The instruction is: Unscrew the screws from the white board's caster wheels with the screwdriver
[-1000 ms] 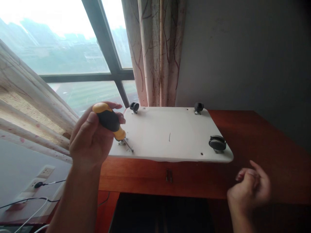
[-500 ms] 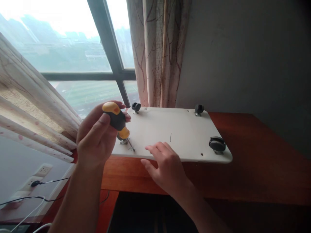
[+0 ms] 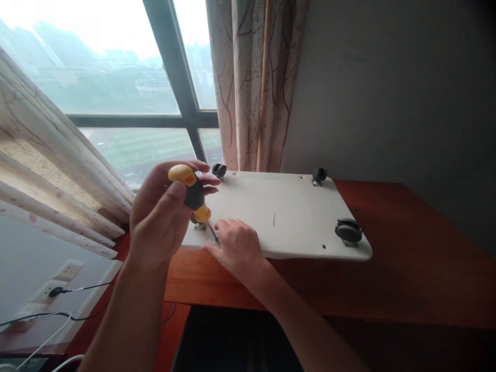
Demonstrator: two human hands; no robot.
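A yellow and black screwdriver is held in my left hand, its shaft slanting down to the near left corner of a white board. My right hand lies at the board's near edge, close beside the screwdriver tip, fingers bent and thumb apart; I see nothing held in it. Black casters stand at the board's corners: far left, far right and near right. The near left caster is mostly hidden behind my left hand and the screwdriver.
The board lies on a reddish wooden table. Behind are a window, patterned curtains and a grey wall. At the lower left, a black plug sits in a wall socket, with cables nearby. Dark material shows below the table's front edge.
My right hand has moved left, up to the screwdriver tip. My left hand and the screwdriver have shifted slightly right in view, as has the board.
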